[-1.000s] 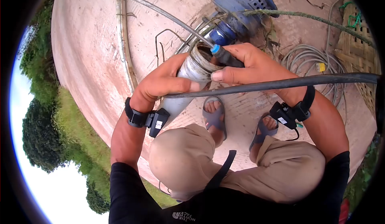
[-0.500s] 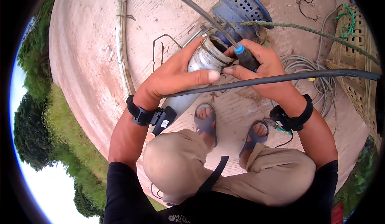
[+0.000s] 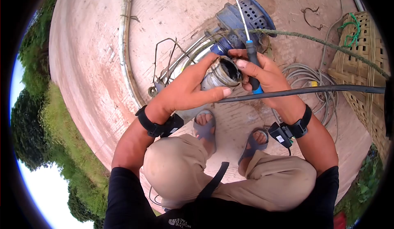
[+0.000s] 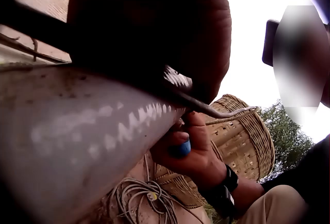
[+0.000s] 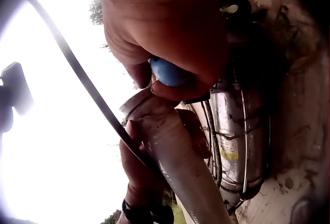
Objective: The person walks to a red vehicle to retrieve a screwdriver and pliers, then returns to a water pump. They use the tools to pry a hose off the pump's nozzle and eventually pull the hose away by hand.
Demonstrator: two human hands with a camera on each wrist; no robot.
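My left hand (image 3: pixel 191 87) grips a whitish plastic pipe (image 3: pixel 210 81) just below its open, dirt-smeared mouth, its thumb along the near side. In the right wrist view the pipe (image 5: pixel 180 157) slants down from the rim. My right hand (image 3: pixel 262 71) holds a screwdriver (image 3: pixel 253 59) with a black and blue handle against the palm, its thin shaft pointing up and away. Its thumb and fingertips are at the pipe's mouth. The blue handle end (image 4: pixel 180 148) shows below the fingers in the left wrist view. A black cable (image 3: pixel 303 90) crosses in front of both wrists.
Beyond the hands lies a pump with a blue perforated strainer (image 3: pixel 246 15) and a silver body (image 5: pixel 232 131). A green rope (image 3: pixel 312 36) runs right from it. Coiled grey cable (image 3: pixel 312 81) and a woven basket (image 3: pixel 357 65) stand right; a long pipe (image 3: pixel 125 44) lies left.
The screwdriver has swung from pointing up-left across the pipe's mouth to pointing nearly straight away. The pipe's mouth has turned more to the right, with the right fingers still at it.
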